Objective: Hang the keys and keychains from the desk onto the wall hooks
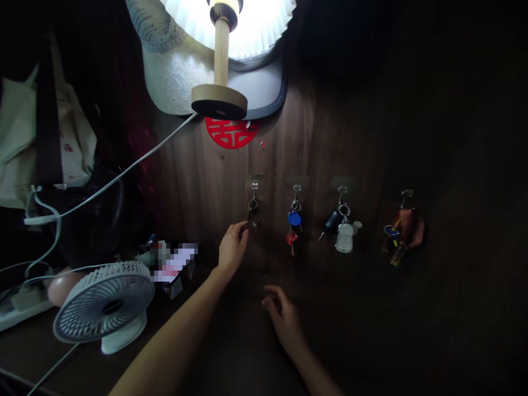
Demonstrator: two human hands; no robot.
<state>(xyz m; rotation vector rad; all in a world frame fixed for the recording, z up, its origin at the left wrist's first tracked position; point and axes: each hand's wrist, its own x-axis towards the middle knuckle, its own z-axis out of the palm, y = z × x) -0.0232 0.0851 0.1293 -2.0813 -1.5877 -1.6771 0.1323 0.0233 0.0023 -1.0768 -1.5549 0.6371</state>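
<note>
My left hand [232, 248] is raised beside the leftmost bunch of keys [253, 209], which hangs by a ring from a hook [254, 187] on the dark wood panel. Its index fingertip is close to the keys; whether it touches them I cannot tell. Finger and thumb stand apart with nothing between them. Lower and to the right, my right hand [284, 318] is in the air before the panel, fingers loosely curved and apart, holding nothing. Right of the first bunch hang keys with a blue tag [294, 218] and a red-headed key [292, 238].
Further right hang a black key fob [332, 220] with a grey one [345, 237], and a brown pouch [411, 226] with keys. A lit lamp [221, 52], caps [258, 91] and a red paper-cut [233, 135] are above. A white fan [109, 305] and a blurred phone [175, 267] stand left.
</note>
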